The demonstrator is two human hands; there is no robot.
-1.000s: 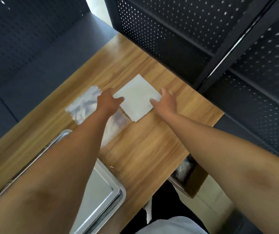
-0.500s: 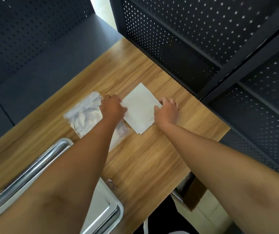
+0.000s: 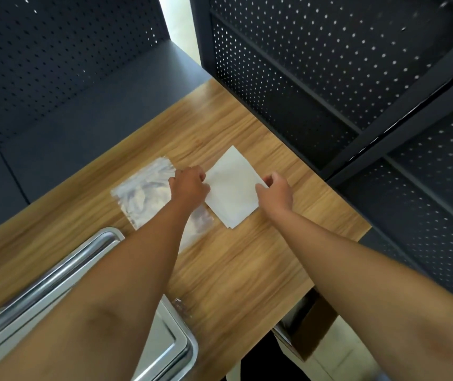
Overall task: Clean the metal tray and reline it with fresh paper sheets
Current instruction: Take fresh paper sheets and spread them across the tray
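Note:
A small stack of white paper sheets (image 3: 232, 189) lies on the wooden table (image 3: 247, 270). My left hand (image 3: 189, 185) pinches the stack's left edge and my right hand (image 3: 276, 189) pinches its right edge. The metal tray (image 3: 93, 248) sits at the near left of the table, much of it hidden under my left forearm. A clear plastic bag (image 3: 143, 195) lies flat just left of the paper, partly under my left wrist.
Dark perforated metal panels (image 3: 329, 64) and shelf frames stand behind and to the right of the table. A dark bench surface (image 3: 82, 125) runs along the left. Below the table's near right edge sits a cardboard box (image 3: 310, 325) on the floor.
Both hands went from resting flat beside the paper to closing their fingers on its left and right edges. The view has shifted slightly; the paper lies in about the same spot.

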